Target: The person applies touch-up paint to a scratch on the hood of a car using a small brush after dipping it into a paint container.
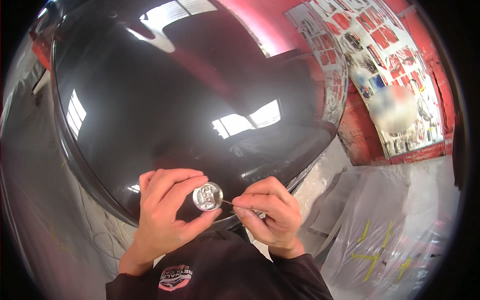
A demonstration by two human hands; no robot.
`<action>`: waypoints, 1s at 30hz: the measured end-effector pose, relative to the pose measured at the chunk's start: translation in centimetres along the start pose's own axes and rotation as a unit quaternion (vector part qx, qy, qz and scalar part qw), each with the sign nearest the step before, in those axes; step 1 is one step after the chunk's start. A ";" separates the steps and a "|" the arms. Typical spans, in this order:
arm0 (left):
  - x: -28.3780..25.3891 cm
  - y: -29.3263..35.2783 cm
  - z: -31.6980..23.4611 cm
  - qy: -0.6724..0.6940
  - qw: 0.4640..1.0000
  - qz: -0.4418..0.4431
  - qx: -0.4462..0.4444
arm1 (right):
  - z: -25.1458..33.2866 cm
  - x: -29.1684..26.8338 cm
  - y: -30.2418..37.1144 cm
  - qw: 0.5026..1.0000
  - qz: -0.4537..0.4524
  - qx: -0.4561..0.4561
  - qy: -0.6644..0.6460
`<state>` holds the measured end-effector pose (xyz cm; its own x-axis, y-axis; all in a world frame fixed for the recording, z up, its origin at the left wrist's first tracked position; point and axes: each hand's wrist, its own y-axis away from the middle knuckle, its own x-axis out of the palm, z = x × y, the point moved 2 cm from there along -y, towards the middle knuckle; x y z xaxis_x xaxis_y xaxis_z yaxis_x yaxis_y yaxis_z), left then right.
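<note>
Your left hand (172, 210) pinches a round silvery disc (208, 196) between the fingers at its upper rim and the thumb at its lower right, with the disc's broad face turned up toward you. Your right hand (272, 215) is closed in a fine pinch, thumb against fingertips, on a thin pin-like tool (228, 202) whose bare end pokes out toward the disc.

The relation that matters is this: the disc lies to the left of your right fingertips, and the tool's long axis runs nearly sideways between them, its free end meeting or just beside the disc's right rim. You cannot tell from here whether tip and rim touch. The disc is round, so only the tool has a long axis to line up; your left hand is the nearer, already on the disc, while your right reaches it only through the tool.

Both hands appear over the near edge of the glossy black car panel (135, 115), closer to its near left corner than to its far edge; their height above it is unclear.
</note>
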<state>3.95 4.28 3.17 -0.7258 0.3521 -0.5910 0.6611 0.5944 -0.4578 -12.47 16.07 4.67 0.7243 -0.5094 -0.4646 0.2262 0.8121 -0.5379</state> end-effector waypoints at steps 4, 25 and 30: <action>0.0 0.0 0.2 -0.014 1.000 -0.003 0.002 | -0.4 -0.2 0.4 0.997 -0.009 0.044 -0.064; 1.0 0.0 1.5 -0.021 0.999 0.011 -0.039 | -5.9 -3.9 1.3 0.919 -0.258 0.178 -0.239; 1.2 -0.1 2.5 -0.014 0.999 0.008 -0.043 | -7.6 -4.2 1.5 0.912 -0.271 0.217 -0.217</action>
<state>3.46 2.80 0.85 -0.7086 0.3426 -0.6169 0.6534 0.6488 -0.3901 -20.12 17.27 0.40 0.5977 -0.7855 0.1602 0.7962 0.5583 -0.2333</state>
